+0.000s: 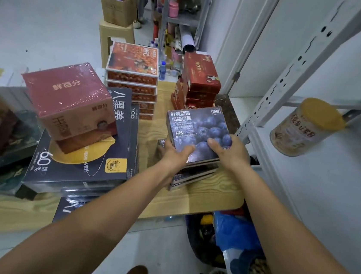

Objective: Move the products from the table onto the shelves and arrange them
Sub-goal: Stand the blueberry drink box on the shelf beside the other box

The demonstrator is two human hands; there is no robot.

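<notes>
Together the left hand (176, 152) and the right hand (227, 152) grip one blueberry box (196, 127) by its near edge. Each thumb lies on the printed top and the fingers curl underneath, mostly hidden. The box tilts, its far end raised, just above a stack of flat boxes (193, 175) that rests on the near right part of the wooden table (211, 196).

Behind the held box stands a pile of red boxes (200, 78), and to its left a taller pile of orange boxes (133, 68). Further left, a pink wrapped box (67, 97) sits on wide dark boxes (82, 164).

To the right of the table rises a white shelf (304, 184), with a tin (304, 128) with a yellow lid on it. Beyond the table, a cardboard box (118, 5) rests on a beige stool (116, 37).
</notes>
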